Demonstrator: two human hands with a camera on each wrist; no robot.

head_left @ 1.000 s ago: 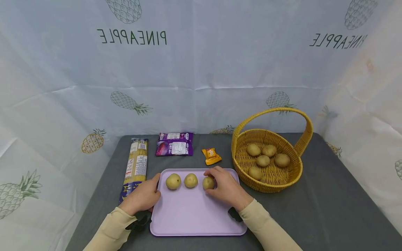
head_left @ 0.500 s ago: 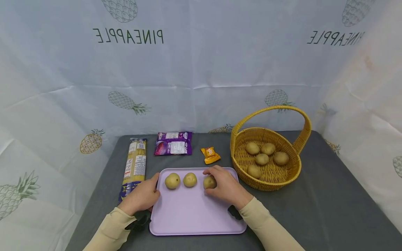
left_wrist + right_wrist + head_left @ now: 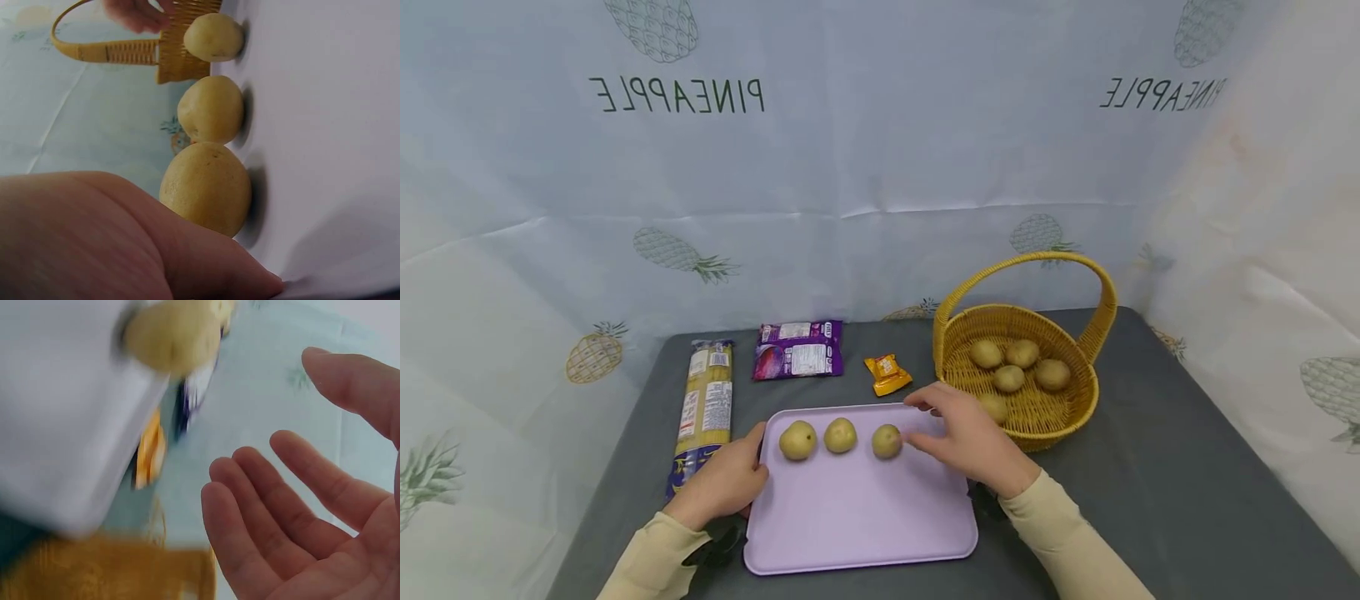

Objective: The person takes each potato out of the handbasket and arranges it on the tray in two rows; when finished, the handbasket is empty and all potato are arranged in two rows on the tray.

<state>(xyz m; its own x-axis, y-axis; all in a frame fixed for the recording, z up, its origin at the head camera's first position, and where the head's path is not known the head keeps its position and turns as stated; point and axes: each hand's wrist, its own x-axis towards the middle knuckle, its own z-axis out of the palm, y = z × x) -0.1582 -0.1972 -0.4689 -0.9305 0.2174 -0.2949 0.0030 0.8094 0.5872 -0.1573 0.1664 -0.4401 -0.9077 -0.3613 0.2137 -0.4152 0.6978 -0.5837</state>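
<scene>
A lilac tray (image 3: pixel 861 517) lies on the dark table with three potatoes in a row along its far side: a left potato (image 3: pixel 797 440), a middle potato (image 3: pixel 840 435) and a right potato (image 3: pixel 887 442). My left hand (image 3: pixel 724 479) grips the tray's left edge, and the left wrist view shows the thumb (image 3: pixel 219 262) on the rim beside the nearest potato (image 3: pixel 206 187). Its other fingers are hidden. Over the tray's far right corner, my right hand (image 3: pixel 973 437) has its thumb and fingers spread and holds nothing. A gap shows between its palm and the potato (image 3: pixel 175 337) in the right wrist view.
A yellow wicker basket (image 3: pixel 1060 412) with a tall handle and several potatoes stands right behind the tray. Behind it also lie an orange-wrapped snack (image 3: pixel 887 375) and a purple packet (image 3: pixel 799 350). A spaghetti pack (image 3: pixel 706 408) is at the left, and a pineapple-print cloth hangs behind.
My right hand has let go of the right potato and drawn back to the right, fingers spreading. The left hand keeps its grip on the tray. The head view has shifted slightly.
</scene>
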